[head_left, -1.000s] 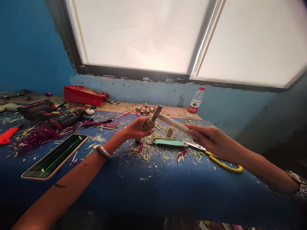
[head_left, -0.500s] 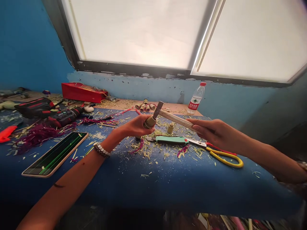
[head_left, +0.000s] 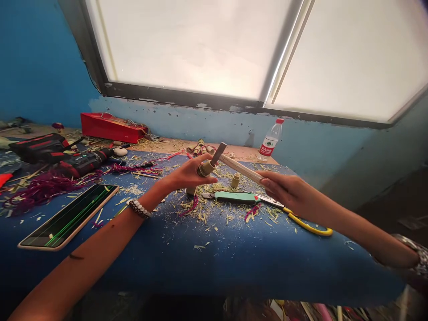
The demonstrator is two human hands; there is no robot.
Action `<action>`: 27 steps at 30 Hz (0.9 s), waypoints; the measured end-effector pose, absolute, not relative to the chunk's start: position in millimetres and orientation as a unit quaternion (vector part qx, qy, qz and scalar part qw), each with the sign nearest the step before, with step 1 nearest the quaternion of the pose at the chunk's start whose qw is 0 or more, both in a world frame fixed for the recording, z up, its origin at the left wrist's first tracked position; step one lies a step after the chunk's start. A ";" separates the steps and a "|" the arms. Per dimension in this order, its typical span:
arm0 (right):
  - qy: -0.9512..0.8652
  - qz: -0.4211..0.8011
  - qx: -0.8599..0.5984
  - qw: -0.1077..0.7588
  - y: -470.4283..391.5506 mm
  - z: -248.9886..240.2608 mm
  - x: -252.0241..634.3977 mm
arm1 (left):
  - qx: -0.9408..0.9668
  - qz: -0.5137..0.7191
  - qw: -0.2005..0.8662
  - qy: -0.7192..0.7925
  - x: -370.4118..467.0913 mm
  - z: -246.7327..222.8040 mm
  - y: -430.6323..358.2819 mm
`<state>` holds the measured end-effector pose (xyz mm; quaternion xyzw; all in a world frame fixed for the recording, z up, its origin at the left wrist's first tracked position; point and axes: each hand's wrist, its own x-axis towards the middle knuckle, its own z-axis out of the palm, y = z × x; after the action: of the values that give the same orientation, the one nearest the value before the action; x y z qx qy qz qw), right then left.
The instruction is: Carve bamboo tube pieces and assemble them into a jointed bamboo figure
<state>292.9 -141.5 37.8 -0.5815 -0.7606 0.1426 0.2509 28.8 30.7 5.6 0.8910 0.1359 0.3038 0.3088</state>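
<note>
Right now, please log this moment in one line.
left hand: tan piece; right hand: hammer; hammer head: by tan piece, contact unclear; green-handled tool: on blue surface

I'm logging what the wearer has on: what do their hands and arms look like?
Both hands are ungloved, forearms sleeveless. The left wrist wears a white-and-dark beaded bracelet; that forearm has a curved dark mark. The right wears a silvery band.

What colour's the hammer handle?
Pale beige: the handle shows best in the head view, the only one.
</note>
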 end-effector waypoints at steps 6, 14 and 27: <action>-0.718 0.081 -0.630 0.285 -152.6 30.8 255.4 | 0.853 0.435 0.115 0.265 36.0 2.7 24.7; -0.727 0.024 -0.635 0.262 -152.2 29.2 246.4 | 0.839 0.437 0.201 0.256 37.8 -6.2 29.1; -0.734 0.045 -0.627 0.257 -152.9 12.4 225.6 | 0.817 0.439 0.150 0.342 39.2 -10.6 31.0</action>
<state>225.6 -152.9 12.4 -0.6274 -0.7338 0.0454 0.2567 39.2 31.0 -10.6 0.8172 0.3422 0.4389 0.1499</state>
